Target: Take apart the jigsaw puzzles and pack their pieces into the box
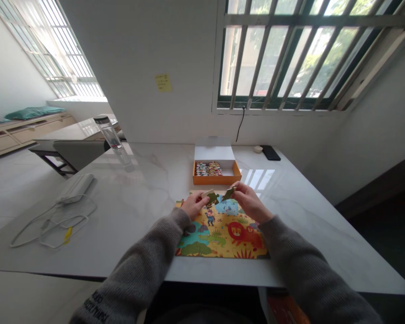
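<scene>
Jigsaw [219,234] sits near the front edge of a marble-patterned table [148,180]

A strip of tabletop separates the jigsaw's lower border from the table's front edge. To the left, the surface runs on to a white power adapter [77,185] with its looped cable [22,236]; to the right, it reaches the slanting side edge. Just beyond the jigsaw stands an orange box [217,180], lid raised, with loose pieces [207,169] packed in its left part and room at its right end.

Over the jigsaw's far part, the left hand [193,206] pinches a pale-edged piece [212,198] between thumb and fingers, and the right hand [250,202] pinches a dark green piece [228,194]. The two pieces are close together; whether they touch is hard to make out.

A yellow note [164,83] on the wall bears handwriting too small to read. Dark lettering [96,307] on the left sleeve [145,265] is upside down and only partly legible.

The sleeves and hands hide parts of the jigsaw's sides; a lion and an elephant show between them. Below the table, an orange-red object [285,309] is cut off by the frame.
</scene>
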Demonstrator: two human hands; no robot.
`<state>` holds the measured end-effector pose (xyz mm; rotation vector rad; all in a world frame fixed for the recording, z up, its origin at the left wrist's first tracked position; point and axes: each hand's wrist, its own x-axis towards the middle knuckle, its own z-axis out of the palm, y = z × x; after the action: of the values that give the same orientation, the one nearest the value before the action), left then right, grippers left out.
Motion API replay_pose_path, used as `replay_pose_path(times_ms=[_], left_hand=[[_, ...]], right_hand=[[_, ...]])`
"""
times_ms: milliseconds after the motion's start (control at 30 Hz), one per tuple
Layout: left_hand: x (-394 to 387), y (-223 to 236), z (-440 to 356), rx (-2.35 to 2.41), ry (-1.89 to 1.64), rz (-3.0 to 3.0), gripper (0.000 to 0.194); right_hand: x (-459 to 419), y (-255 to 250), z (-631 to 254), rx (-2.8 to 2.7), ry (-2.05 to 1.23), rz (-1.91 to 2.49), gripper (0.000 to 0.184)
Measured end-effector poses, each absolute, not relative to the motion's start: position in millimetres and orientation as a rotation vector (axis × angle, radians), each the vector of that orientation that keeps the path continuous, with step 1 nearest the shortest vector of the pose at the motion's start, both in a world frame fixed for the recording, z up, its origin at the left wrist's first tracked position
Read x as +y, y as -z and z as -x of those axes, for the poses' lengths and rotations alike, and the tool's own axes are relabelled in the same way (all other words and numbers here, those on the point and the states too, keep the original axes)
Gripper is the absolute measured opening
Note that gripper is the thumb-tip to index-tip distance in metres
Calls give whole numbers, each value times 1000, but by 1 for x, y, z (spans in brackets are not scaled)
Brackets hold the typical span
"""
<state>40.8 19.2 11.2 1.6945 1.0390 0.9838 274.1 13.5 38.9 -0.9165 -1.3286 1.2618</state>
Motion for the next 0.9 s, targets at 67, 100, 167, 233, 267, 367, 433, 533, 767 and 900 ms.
replay_pose_path(times_ms=[67,100,167,233,267,367,433,533,767,900], left_hand=[[18,-14,-41,982,-1033,-1577,30],[18,-15,-42,965,-1043,-1538,31],[17,-14,-42,942,-1041,-1504,30],[18,-10,-42,950,-1020,-1530,29],[18,-8,-41,974,-1006,-1567,28],[21,-2,-39,1061,-974,-1755,24],[22,-1,-38,1070,-947,-1888,23],[21,-4,-36,1073,-888,-2002,18],[16,-6,-36,1070,-781,-2123,15],[14,-9,-36,1124,-768,-2157,8]], right_hand=[[7,-39,-262,-1326,-1304,895,20],[5,-38,-258,-1325,-1308,894,21],[2,-36,-254,-1335,-1302,907,25],[2,-34,-252,-1374,-1267,941,30],[2,-33,-252,-1403,-1225,969,32],[4,-29,-253,-1525,-1024,1065,33],[4,-27,-253,-1617,-919,1102,28],[3,-25,-254,-1731,-818,1128,20],[-3,-23,-244,-1897,-666,1181,13],[-4,-24,-243,-1934,-677,1189,14]])
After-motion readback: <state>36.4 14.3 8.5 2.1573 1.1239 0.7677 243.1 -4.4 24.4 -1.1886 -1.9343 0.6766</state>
